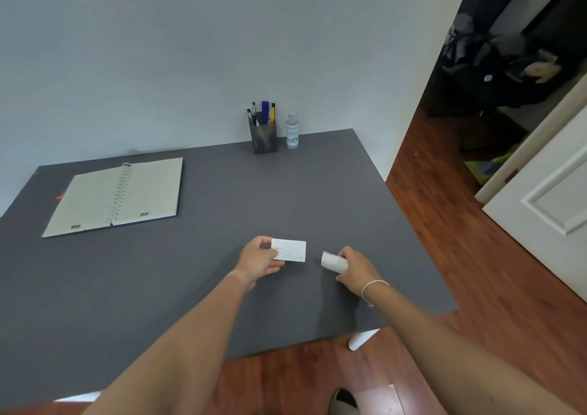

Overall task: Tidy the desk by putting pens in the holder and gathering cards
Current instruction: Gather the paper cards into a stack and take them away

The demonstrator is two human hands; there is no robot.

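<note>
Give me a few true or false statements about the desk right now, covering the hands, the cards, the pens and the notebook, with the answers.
1. The left hand holds a lined card. True.
2. The right hand is empty. False: it grips a blurred white card.
3. The pens lie loose on the desk. False: they stand in the holder.
4. The notebook lies open. True.
5. The bottle stands left of the holder. False: it stands just to its right.
</note>
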